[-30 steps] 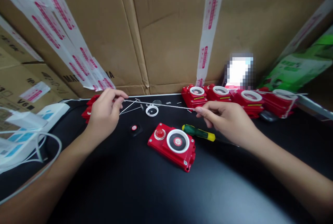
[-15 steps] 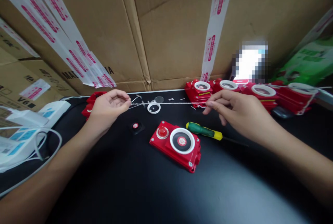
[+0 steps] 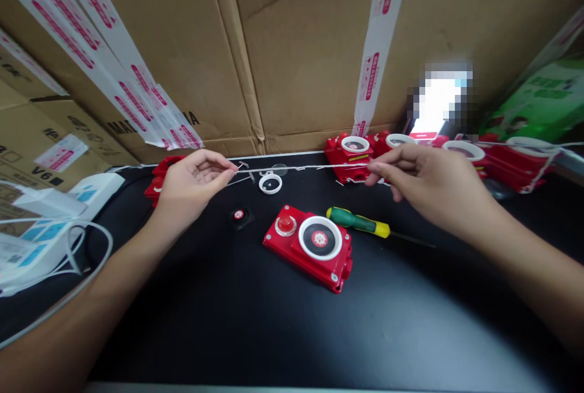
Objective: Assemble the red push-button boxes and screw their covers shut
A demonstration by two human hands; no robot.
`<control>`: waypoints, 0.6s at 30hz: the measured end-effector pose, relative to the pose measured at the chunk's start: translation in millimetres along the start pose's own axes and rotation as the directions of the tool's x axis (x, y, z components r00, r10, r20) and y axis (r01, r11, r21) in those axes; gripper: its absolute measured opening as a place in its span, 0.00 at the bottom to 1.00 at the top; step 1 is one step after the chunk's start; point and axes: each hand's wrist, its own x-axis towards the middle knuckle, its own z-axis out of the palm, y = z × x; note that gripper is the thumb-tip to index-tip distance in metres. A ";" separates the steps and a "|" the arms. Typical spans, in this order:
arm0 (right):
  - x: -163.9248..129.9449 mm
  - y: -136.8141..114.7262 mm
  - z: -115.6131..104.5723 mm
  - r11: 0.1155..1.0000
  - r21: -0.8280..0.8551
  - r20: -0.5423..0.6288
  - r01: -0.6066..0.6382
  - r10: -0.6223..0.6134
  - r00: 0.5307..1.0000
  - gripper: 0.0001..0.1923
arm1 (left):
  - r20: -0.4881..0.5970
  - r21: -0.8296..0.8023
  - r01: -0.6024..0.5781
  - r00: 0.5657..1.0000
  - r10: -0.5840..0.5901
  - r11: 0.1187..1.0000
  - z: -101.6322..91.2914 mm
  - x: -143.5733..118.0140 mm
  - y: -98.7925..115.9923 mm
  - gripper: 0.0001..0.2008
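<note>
A person's two hands are stretching a thin white string [image 3: 301, 167] taut across the middle of the frame, above a black table [image 3: 255, 326]. The left hand [image 3: 191, 183], at centre left, is pinching one end between thumb and fingertips; the right hand [image 3: 426, 183], at centre right, is pinching the other end, its remaining fingers curling loosely. The hands are holding well apart, with the string running nearly level between them.

Below the string, a red box [image 3: 310, 246] with a red button and a white-ringed dial is lying flat at the centre of the frame. A green-and-yellow screwdriver [image 3: 360, 223] is lying just to its right, a loose white ring [image 3: 270, 184] is sitting under the string, and a small black disc [image 3: 239, 216] is resting near the left hand. A row of red boxes [image 3: 438, 153] is lining the cardboard wall [image 3: 292, 46] at upper right. White cables [image 3: 68, 247] are trailing at lower left.

Compared with half a second ago, both hands are sitting slightly higher in the frame, the string is sitting higher with them, and the gap between the hands is looking a little wider.
</note>
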 end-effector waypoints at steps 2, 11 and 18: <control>0.2 -2.0 -0.8 1.000 0.011 -0.014 -0.003 0.003 1.000 0.17 | -0.023 0.003 -0.015 1.000 0.015 1.000 -0.9 1.9 -2.4 0.15; -4.8 -5.7 3.9 0.987 -0.005 0.210 0.161 -0.157 0.965 0.21 | -0.144 -0.081 -0.153 0.980 0.140 0.985 5.1 -3.1 -4.9 0.10; 14.4 -45.6 16.4 0.850 -0.200 0.084 0.488 -0.481 0.873 0.13 | -0.054 -0.148 -0.100 0.994 0.093 0.984 12.3 -7.5 -3.0 0.13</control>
